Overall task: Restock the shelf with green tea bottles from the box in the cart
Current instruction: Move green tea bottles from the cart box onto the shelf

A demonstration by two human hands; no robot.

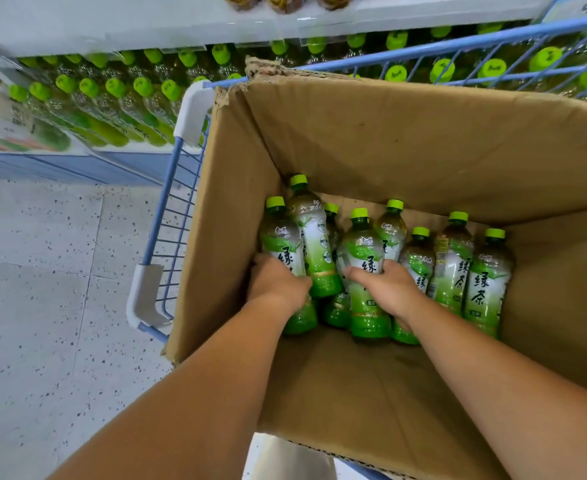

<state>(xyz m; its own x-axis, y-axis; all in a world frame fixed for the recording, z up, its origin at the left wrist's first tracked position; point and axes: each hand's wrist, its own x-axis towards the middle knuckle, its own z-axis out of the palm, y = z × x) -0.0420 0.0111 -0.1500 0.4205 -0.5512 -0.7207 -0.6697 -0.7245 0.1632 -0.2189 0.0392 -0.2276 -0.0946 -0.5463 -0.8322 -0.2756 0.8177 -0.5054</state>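
Left hand [278, 282]: was closed round the leftmost bottle [282, 244], mid-label, presumably for lifting.
Right hand [385, 285]: was closed round a centre bottle [364, 251].
Other bottles [486, 282]: were clustered at the far end of the box [389, 140], in the cart [167, 209].

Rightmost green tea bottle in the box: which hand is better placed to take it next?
Probably right: the right hand grips a middle bottle, nearer the rightmost bottle; the left hand grips the leftmost bottle.
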